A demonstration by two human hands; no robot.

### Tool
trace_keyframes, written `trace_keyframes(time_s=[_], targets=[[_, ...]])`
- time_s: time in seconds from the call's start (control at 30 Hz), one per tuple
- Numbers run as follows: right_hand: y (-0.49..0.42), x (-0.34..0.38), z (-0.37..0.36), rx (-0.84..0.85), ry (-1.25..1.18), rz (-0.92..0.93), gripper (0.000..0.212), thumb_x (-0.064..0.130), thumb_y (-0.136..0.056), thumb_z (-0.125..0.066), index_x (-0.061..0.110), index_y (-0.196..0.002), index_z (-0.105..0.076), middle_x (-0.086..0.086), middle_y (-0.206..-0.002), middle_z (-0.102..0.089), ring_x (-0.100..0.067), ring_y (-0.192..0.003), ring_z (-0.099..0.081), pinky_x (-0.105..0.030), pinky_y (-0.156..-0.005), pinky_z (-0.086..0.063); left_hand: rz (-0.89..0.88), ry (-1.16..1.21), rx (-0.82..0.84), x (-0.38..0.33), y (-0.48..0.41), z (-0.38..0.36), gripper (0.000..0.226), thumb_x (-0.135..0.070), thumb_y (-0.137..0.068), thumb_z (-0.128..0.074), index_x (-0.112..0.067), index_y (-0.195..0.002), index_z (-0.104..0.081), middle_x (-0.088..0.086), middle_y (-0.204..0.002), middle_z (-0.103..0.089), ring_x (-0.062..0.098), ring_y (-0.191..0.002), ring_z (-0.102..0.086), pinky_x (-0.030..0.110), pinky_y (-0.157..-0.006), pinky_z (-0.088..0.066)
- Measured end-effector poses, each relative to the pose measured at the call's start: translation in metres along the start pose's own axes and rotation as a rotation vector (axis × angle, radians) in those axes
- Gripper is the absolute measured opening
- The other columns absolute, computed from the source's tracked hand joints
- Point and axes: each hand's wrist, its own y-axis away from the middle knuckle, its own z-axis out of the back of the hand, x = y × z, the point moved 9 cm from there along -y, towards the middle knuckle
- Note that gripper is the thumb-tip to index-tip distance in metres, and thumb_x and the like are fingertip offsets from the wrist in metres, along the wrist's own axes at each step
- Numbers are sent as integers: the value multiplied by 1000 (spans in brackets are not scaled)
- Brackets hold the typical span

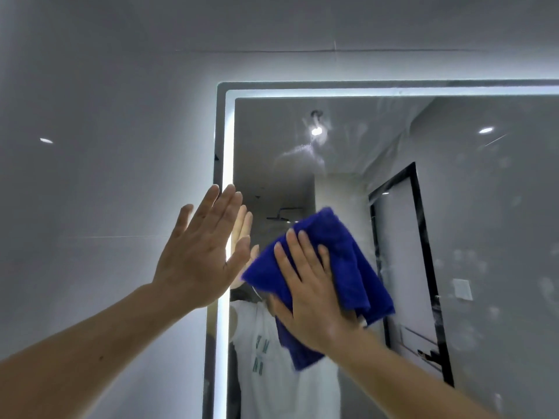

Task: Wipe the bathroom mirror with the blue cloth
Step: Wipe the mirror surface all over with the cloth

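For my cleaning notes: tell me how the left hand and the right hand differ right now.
The left hand is bare, its open palm at the mirror's lit left edge; the right hand presses the blue cloth flat on the glass. The left hand sits higher and further left than the right. Both are open with fingers extended upward.

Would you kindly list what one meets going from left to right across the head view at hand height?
Grey wall tile → left hand → lit mirror edge → blue cloth under the right hand → reflected black door frame → smudged mirror glass.
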Motion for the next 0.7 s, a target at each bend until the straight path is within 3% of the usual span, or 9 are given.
trace_keyframes(time_s=[0.1,0.23,0.33,0.43,0.57,0.7], targets=[[29,3,-9,56,21,139,65,48,-94,-36,18,-151,-34,-4,-161,-21,-26,-147,-22,-46,-117,-13,-14,-28,5,0,1,0,67,-61,-93,-4,-29,-152,0,-10,-161,6,9,-148,11,37,-118,7],[2,-20,-5,101,76,315,66,50,-96,-33,21,-155,-24,-2,-163,-12,-23,-150,-9,-45,-118,-7,-32,-44,2,4,-9,6,70,-60,-95,-8,-25,-155,-12,-7,-162,-2,12,-149,3,41,-119,-1],[-52,-57,16,23,-4,190,67,52,-96,-22,25,-155,-4,1,-163,9,-18,-149,13,-38,-119,14,-43,-63,-8,7,-24,9,73,-62,-92,-1,-26,-156,-7,-10,-161,6,8,-148,11,37,-119,5],[-114,-88,35,-52,-36,41,67,51,-101,-25,25,-154,6,2,-161,18,-16,-148,20,-29,-111,28,-29,-70,-50,10,-44,15,74,-63,-91,2,-29,-156,0,-16,-158,17,2,-144,23,30,-115,17],[-181,-117,53,-91,-43,-82,69,50,-101,-25,22,-155,7,-1,-162,18,-17,-148,20,-30,-110,25,-6,-55,-104,14,-73,22,71,-61,-93,-3,-31,-157,2,-20,-156,22,-2,-142,27,26,-111,23],[-241,-140,75,-88,-67,-157,69,50,-102,-27,20,-156,3,-4,-163,13,-20,-149,16,-39,-116,13,-16,-37,-132,18,-98,30,72,-64,-92,1,-31,-156,1,-17,-159,14,1,-145,20,32,-118,13]])
